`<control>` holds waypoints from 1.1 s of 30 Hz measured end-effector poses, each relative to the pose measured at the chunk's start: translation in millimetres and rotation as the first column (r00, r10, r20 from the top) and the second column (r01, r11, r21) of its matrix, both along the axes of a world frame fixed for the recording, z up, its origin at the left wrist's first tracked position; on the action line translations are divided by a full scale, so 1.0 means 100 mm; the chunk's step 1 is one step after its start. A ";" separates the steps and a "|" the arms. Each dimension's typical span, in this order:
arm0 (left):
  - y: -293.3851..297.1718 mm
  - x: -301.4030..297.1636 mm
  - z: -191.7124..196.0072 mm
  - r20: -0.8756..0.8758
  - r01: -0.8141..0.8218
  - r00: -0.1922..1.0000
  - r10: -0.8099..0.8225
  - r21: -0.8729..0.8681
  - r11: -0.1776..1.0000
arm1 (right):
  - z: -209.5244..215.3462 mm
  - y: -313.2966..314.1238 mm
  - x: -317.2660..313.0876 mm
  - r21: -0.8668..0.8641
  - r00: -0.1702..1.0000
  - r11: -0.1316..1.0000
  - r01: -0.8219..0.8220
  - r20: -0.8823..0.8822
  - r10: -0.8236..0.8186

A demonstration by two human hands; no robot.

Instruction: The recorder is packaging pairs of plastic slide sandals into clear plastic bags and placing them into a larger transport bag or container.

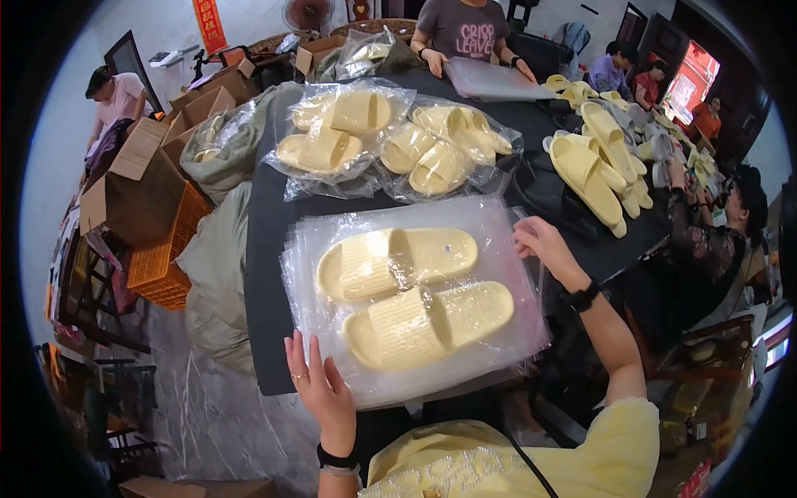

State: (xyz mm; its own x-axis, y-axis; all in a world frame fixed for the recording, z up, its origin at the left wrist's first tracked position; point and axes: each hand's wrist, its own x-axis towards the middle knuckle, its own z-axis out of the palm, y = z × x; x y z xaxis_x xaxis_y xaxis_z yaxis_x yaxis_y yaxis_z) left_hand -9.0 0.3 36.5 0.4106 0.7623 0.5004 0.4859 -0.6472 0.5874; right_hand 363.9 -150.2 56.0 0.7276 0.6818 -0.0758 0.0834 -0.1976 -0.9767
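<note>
Two pale yellow slide sandals, an upper one (pixel 444 253) and a lower one (pixel 481 311), lie side by side inside a clear plastic bag. That bag rests on a stack of flat clear plastic bags (pixel 303 249) on the dark table. At the right edge of the top bag, my right hand (pixel 544 247) is closed with fingertips pinched on the plastic. My left hand (pixel 322 390) is beside the stack's lower left corner, its fingers stretched out and apart, holding nothing. Whether its fingertips touch the bag edge I cannot tell.
Bagged yellow sandals (pixel 440 170) lie beyond the stack. Loose yellow sandals (pixel 585 170) are piled to the right. Across the table a person (pixel 465 33) handles clear bags (pixel 494 79); others work at right. Left stand cardboard boxes (pixel 133 195), sacks (pixel 220 266) and an orange crate (pixel 166 266).
</note>
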 end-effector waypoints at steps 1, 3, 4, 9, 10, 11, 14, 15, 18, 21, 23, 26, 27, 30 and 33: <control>-0.05 0.00 0.05 -0.086 0.016 0.996 0.000 0.187 0.982 | 0.03 -0.12 -0.04 -0.004 0.988 1.000 -0.020 -0.151 0.019; -0.11 0.02 0.07 -0.092 0.142 0.986 -0.142 0.000 0.990 | 0.03 -0.37 -0.10 -0.040 0.980 0.995 -0.091 -0.182 0.082; -0.11 0.07 0.08 -0.110 0.221 0.967 -0.230 -0.088 0.971 | 0.04 -0.47 -0.13 -0.019 0.924 0.983 -0.184 -0.345 0.166; -0.10 0.10 -0.15 -0.267 0.264 0.909 -0.319 -0.222 0.938 | -0.01 -0.83 -0.46 0.196 0.813 0.927 -0.319 -0.446 0.374; -0.10 0.10 -0.17 -0.292 0.246 0.905 -0.309 -0.234 0.941 | -0.02 -0.86 -0.52 0.062 0.877 0.939 -0.339 -0.339 0.340; -0.10 0.10 -0.21 -0.292 0.246 0.904 -0.314 -0.246 0.938 | -0.02 -0.90 -0.56 0.053 0.876 0.940 -0.338 -0.347 0.335; -0.12 0.10 -0.26 -0.303 0.227 0.910 -0.283 -0.206 0.952 | -0.02 -0.98 -0.57 -0.206 0.924 0.902 -0.378 -0.020 0.383; -0.12 0.11 -0.26 -0.287 0.226 0.914 -0.285 -0.221 0.949 | -0.06 -0.97 -0.50 0.267 0.826 0.890 -0.370 -0.344 0.446; -0.13 0.12 -0.26 -0.288 0.213 0.916 -0.280 -0.243 0.946 | -0.03 -0.93 -0.45 0.518 0.636 0.836 -0.180 -0.588 0.501; -0.12 0.12 -0.24 -0.304 0.202 0.913 -0.274 -0.247 0.948 | -0.03 -0.84 -0.38 0.357 0.701 0.903 -0.239 -0.580 0.415; -0.11 0.11 -0.21 -0.300 0.197 0.916 -0.268 -0.246 0.949 | -0.05 -0.78 -0.33 0.324 0.735 0.901 -0.287 -0.529 0.424; -0.08 0.09 -0.18 -0.301 0.187 0.917 -0.264 -0.259 0.947 | 0.05 -0.60 -0.41 0.124 0.859 0.870 -0.478 -0.144 0.492; -0.07 0.07 -0.19 -0.301 0.193 0.916 -0.265 -0.250 0.949 | 0.11 -0.51 -0.42 0.124 0.849 0.861 -0.494 -0.143 0.508; -0.07 0.08 -0.21 -0.319 0.169 0.917 -0.238 -0.230 0.958 | 0.29 -0.17 -0.52 -0.275 0.495 0.679 -0.680 0.511 0.703; -0.07 0.11 -0.30 -0.332 0.146 0.921 -0.203 -0.189 0.971 | 0.21 0.18 -0.59 -0.568 0.110 0.645 -0.511 0.702 0.704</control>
State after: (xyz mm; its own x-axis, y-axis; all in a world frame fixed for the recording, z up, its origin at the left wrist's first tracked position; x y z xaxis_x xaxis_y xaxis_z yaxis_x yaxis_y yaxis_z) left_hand 2.5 -6.4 6.0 0.6703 0.7195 0.1819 0.5649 -0.6536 0.5037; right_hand 305.3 -132.4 76.9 -0.2039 0.9748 0.0906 0.9429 0.2205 -0.2497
